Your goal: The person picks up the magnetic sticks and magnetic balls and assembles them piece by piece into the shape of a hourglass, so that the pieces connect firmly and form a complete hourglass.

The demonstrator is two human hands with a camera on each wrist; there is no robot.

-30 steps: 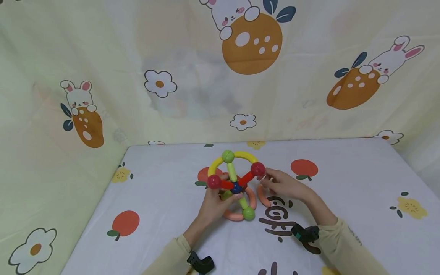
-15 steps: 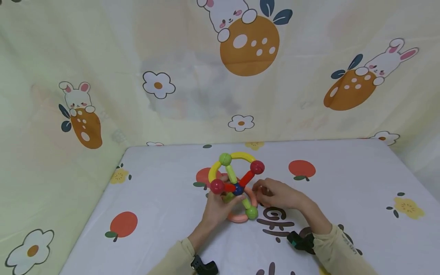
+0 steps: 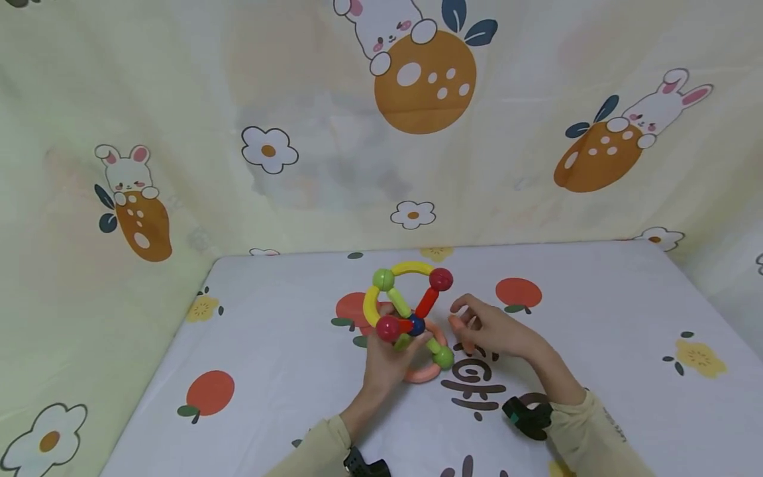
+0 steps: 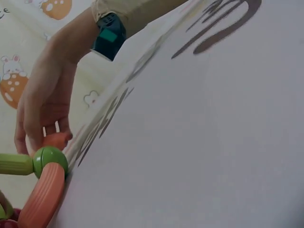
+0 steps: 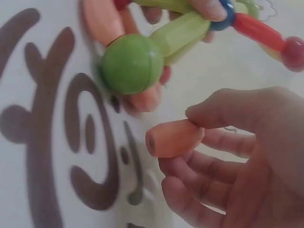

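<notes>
My left hand grips a toy built of magnetic balls and sticks, just above the table. A blue ball is at its middle, joined to red sticks and light green sticks. Yellow curved sticks run between a green ball and the red balls at the top. Orange curved sticks form the lower part, beside a lower green ball. My right hand pinches a loose orange stick between thumb and fingers, apart from the toy; a dark spot marks its end.
A white cloth with printed fruit and brown lettering covers the table. Behind it hangs a curtain printed with rabbits. Each wrist carries a dark camera strap.
The toy has turned in my left hand, its lower green ball swinging right and up. My right hand moved in toward the toy, then drew back up and right with the orange stick.
</notes>
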